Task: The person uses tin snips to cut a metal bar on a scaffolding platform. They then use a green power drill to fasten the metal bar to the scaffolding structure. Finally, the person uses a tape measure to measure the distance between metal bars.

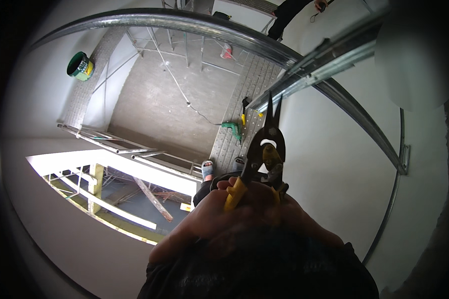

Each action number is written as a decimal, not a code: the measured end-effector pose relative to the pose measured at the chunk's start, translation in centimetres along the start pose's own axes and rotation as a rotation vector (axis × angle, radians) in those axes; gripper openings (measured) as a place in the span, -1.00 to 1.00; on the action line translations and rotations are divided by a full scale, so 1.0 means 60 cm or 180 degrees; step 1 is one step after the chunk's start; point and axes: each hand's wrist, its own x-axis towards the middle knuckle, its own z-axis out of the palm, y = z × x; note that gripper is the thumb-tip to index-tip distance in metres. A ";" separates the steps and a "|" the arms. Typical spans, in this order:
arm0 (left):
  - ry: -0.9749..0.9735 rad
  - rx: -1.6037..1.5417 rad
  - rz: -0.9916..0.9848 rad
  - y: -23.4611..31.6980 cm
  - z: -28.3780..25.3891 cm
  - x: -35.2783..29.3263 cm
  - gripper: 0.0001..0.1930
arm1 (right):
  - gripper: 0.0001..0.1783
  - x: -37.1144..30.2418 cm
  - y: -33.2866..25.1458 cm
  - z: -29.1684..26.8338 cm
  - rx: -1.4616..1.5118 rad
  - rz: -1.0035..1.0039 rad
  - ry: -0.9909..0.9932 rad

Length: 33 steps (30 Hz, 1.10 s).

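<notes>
Occupying the middle of the head view: one pair of snips [272, 133], dark metal, yellow handles, blades pointing away from the person and slightly parted. Left hand [210, 208]: grip pressed around the left handle. Right hand [285, 212]: dim and blurred, grip wrapped about the other handle. Metal channel [329, 60], silver, slanting to the upper right; blade tips overlap its near end, contact cannot be told. Metal rail [184, 19], long, bowed across the top of the view. Plank platform [223, 146], grey, perforated, carrying a green drill [232, 130] with a cable [200, 114] and, just beyond, a tool with a black and yellow handle [244, 110]. Bucket [81, 67], green and yellow, at upper left. Sandal [207, 170], pale, on the person's foot. Co-worker's hand [321, 5], at the top edge, with a small dark object.
</notes>
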 end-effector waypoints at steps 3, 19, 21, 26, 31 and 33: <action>0.0533 0.0801 -0.0407 0.038 -0.016 -0.012 -0.67 | -0.23 -0.008 -0.069 0.094 -0.0379 0.0254 0.0359; 0.0606 0.0142 0.1877 0.039 -0.042 0.031 -0.45 | -0.26 0.006 0.016 0.061 -0.0087 -0.0439 0.0643; 0.0516 0.0103 0.1741 0.044 -0.047 0.033 -0.46 | -0.27 0.018 0.014 0.082 -0.0131 -0.0624 0.0868; 0.0622 -0.0085 0.1792 0.058 -0.053 0.040 -0.44 | -0.29 0.020 0.003 0.082 -0.0315 -0.0583 0.0846; 0.0561 -0.0058 0.1804 0.066 -0.055 0.042 -0.41 | -0.29 0.029 -0.017 0.106 -0.0320 -0.0723 0.0813; 0.0546 -0.0084 0.1835 0.069 -0.057 0.042 -0.41 | -0.29 0.029 -0.024 0.111 -0.0263 -0.0699 0.0751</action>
